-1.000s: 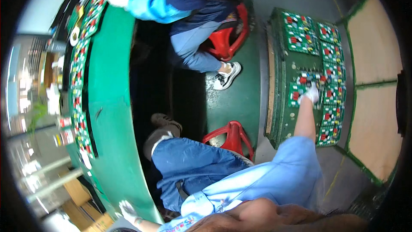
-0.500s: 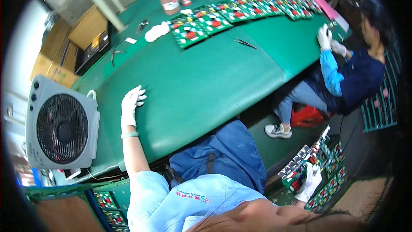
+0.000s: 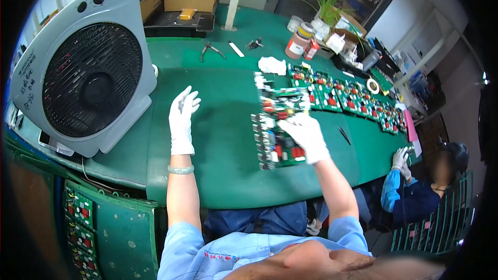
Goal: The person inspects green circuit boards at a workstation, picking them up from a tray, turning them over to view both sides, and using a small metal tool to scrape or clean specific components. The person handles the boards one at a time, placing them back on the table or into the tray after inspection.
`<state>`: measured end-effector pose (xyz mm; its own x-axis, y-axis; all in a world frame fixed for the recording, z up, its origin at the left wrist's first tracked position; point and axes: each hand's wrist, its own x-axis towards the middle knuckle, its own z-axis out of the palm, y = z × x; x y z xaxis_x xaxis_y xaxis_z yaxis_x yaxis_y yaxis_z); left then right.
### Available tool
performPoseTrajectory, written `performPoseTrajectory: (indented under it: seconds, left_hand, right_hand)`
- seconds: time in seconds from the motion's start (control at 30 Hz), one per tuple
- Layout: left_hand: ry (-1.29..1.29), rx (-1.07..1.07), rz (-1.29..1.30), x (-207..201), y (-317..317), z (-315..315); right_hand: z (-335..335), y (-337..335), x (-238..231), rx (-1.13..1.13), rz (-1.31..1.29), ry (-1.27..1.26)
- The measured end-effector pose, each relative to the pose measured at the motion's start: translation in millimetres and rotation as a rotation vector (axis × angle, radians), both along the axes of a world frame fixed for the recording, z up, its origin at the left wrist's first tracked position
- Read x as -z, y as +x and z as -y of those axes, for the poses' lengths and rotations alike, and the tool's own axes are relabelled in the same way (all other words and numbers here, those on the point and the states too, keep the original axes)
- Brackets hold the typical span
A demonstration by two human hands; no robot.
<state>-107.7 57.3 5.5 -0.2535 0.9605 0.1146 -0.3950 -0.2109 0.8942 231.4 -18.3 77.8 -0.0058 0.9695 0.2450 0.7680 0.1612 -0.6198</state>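
Observation:
My right hand [image 3: 307, 136], in a white glove, grips green circuit boards [image 3: 270, 150] with red, black and metal parts over the middle of the green table. The boards are blurred, and I cannot tell whether they touch the table. My gloved left hand [image 3: 181, 120] is to the left of them, fingers spread and holding nothing, with a bracelet at its wrist. A row of similar circuit boards [image 3: 332, 98] lies beyond my right hand. Tweezers [image 3: 344, 134] lie to the right of it.
A large grey fan [image 3: 96, 85] stands at the left. Pliers [image 3: 211, 52], a white cloth [image 3: 272, 65] and a jar [image 3: 299, 41] are at the back. More boards stand in a rack [image 3: 80, 210] at lower left. A co-worker [image 3: 415, 197] sits at the right, hands on the table.
My right hand has come up from the lower right with circuit boards and is now over the table. The view has turned right. My left hand remains open.

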Motion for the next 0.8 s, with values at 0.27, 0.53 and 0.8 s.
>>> performPoseTrajectory:
  seconds: [0.27,0.53,0.8]
  left_hand:
    - [0.318,-0.169,-0.761,-8,13,19]
    - [0.346,0.260,-1.393,-21,41,55]
    - [0.073,0.162,-1.576,-20,27,53]
  right_hand:
    - [-102,-66,39,-0.065,0.220,-0.102]
    - [23,-24,39,-0.202,0.639,0.018]
    - [-45,-9,91,-0.085,0.615,0.116]
